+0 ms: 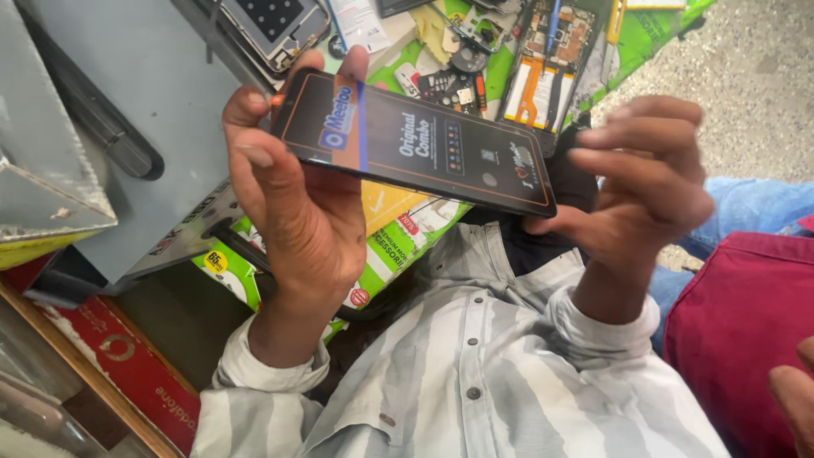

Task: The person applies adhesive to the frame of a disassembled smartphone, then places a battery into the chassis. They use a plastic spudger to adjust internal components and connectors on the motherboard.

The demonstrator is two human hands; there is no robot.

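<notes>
Green-covered bench (657, 47) with an opened phone (547, 59), circuit parts (454, 85) and printed packets (398, 246).

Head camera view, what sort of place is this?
Likely a phone repair bench: the left hand holds a black phone screen panel, with opened phones and loose parts lying behind it.

An opened phone (543, 64) and loose parts lie on green packaging (398, 246); a grey metal box (144, 127) stands left.
</notes>
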